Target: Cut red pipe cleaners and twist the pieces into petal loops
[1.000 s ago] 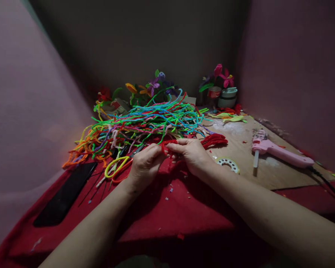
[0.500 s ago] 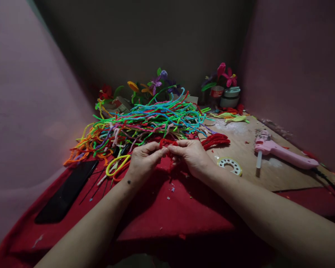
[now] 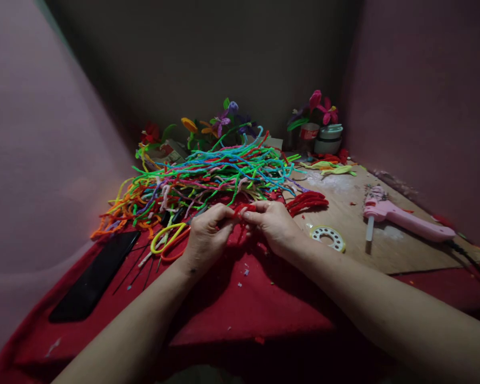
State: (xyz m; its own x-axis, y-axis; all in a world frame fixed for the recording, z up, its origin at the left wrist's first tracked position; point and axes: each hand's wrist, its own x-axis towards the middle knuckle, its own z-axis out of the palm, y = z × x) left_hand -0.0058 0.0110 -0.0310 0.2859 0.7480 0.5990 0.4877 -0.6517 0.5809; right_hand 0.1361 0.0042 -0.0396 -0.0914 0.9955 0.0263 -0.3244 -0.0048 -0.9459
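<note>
A red pipe cleaner is pinched between my two hands above the front of the table. My left hand grips its left side with thumb and forefinger. On the other side, my right hand is closed on it, with the remaining fingers curled below. Its exact shape is partly hidden by the fingertips. Just beyond my hands lies a big heap of colourful pipe cleaners. A bundle of bent red pipe cleaners rests to the right of my right hand.
Scissors with yellow and orange handles and a black phone lie left. A pink glue gun and a white tape spool rest on a board at right. Fuzzy flowers stand behind on the red cloth.
My left thumb has drawn back from the right fingertips, and the left hand has tilted slightly. The red piece has turned a little between my fingers.
</note>
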